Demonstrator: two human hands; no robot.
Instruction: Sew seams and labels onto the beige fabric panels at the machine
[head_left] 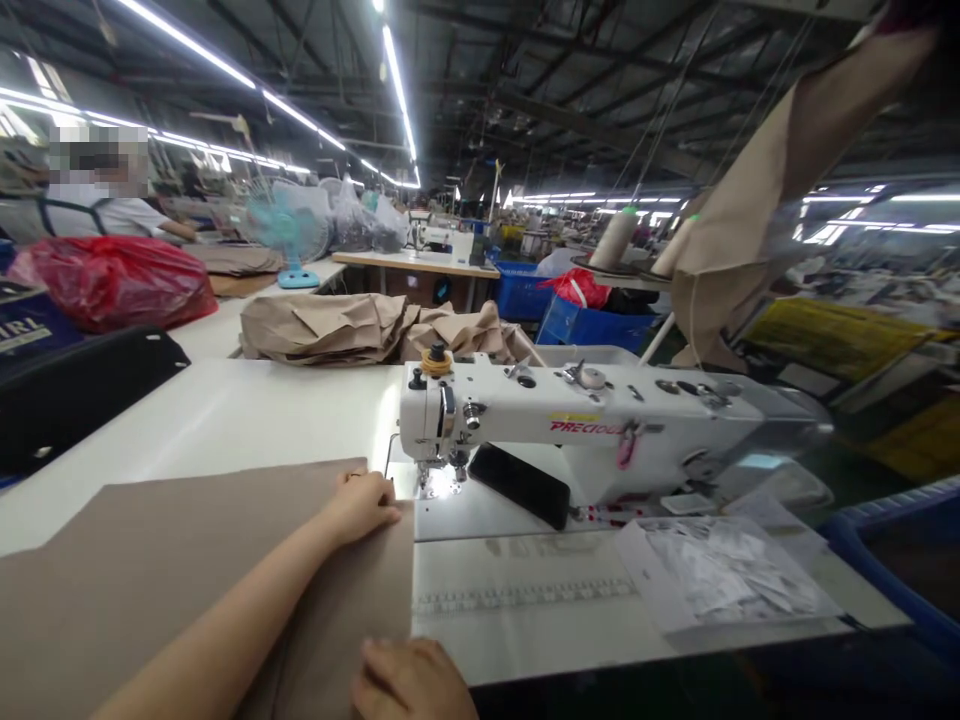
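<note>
A large piece of brown fabric (187,540) lies flat over the left of the sewing table, its right edge beside the sewing machine (517,405). Close to the lit needle and presser foot (441,478), my left hand (364,508) presses on the fabric with its fingers bent over the far edge. Nearer to me, my right hand (412,685) has curled fingers at the fabric's right edge; the lower part of this hand is cut off by the frame. A black phone (521,485) leans on the machine bed under the arm.
An open box of white labels (727,570) stands right of a printed ruler strip (525,595). Folded brown fabric (322,325) is heaped behind the machine. More brown fabric (750,210) hangs at upper right, near thread cones (615,240). A person (105,215) sits far left.
</note>
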